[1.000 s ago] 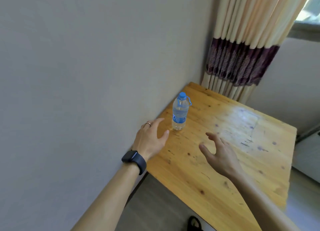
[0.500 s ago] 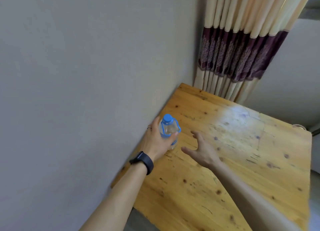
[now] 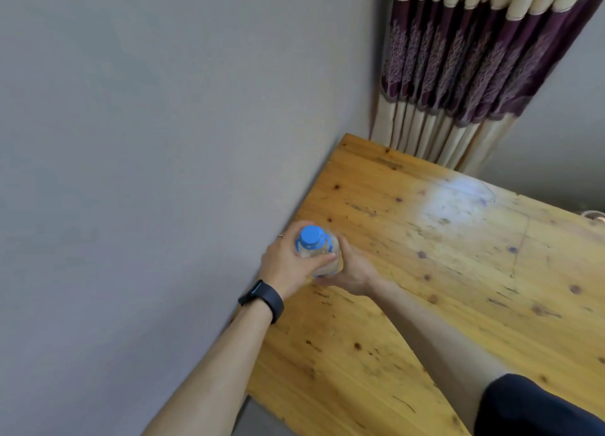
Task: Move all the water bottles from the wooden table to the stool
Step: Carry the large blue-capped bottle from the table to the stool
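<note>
Both hands, the left hand (image 3: 288, 262) and right hand (image 3: 352, 270), are holding the water bottle (image 3: 316, 250) near the wooden table's (image 3: 458, 272) wall edge, picking it up; next I think it needs carrying to the stool.

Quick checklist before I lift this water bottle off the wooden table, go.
1. Left hand grips the water bottle on the wall side: ok.
2. Right hand holds it from the other side: ok.
3. Blue cap on the bottle: ok.
4. Bottle upright: ok.
5. Bottle base clear of the wooden table: cannot tell, the hands hide it.
6. Stool in sight for the carry: not ok, out of frame.
</note>
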Tool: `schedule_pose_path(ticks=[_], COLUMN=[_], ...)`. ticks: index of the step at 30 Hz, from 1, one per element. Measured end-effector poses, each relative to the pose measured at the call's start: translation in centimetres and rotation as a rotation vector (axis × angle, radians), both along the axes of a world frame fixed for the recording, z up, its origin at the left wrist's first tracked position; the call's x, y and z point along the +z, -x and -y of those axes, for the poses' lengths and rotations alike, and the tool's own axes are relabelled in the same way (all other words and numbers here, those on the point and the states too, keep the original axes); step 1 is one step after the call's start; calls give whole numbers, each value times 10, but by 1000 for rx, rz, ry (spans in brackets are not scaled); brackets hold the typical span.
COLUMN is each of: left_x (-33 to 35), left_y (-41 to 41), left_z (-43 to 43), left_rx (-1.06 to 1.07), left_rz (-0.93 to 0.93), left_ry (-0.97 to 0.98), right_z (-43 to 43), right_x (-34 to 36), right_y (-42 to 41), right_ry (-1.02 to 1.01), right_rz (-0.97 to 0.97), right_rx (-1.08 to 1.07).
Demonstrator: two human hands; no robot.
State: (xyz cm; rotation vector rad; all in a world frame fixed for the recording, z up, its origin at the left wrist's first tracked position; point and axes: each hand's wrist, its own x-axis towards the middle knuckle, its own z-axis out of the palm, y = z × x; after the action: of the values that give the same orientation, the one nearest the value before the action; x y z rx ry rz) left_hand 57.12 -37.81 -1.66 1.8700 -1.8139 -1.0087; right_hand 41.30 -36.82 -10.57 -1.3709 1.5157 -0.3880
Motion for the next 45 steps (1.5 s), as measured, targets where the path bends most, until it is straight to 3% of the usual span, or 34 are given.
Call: schedule_pose_path(ticks=[13, 23, 28, 33, 36, 39, 45], left_x=[0, -23, -28, -45, -56, -63, -70], left_y=[-90, -163, -160, -150, -146, -148, -159], left_z=[-86, -160, -176, -178, -173, -168, -159], left_rx=[51, 279, 505, 711, 765, 816, 748], left_rz=[-204, -503, -654, -659, -688, -752, -792], left_ry=[-134, -285, -245, -219, -227, -249, -303], right_z=[-95, -167, -178, -181, -179, -176, -179], right_x=[-6, 7, -2, -25, -29, -31, -34], right_y=[-65, -119, -142, -144, -145, -152, -160], right_ry=[53, 118, 163, 99, 25, 94, 100], right_rz=[-92, -337, -421, -320, -287, -363, -383], right_rx=[86, 220, 228, 238, 190, 197, 163])
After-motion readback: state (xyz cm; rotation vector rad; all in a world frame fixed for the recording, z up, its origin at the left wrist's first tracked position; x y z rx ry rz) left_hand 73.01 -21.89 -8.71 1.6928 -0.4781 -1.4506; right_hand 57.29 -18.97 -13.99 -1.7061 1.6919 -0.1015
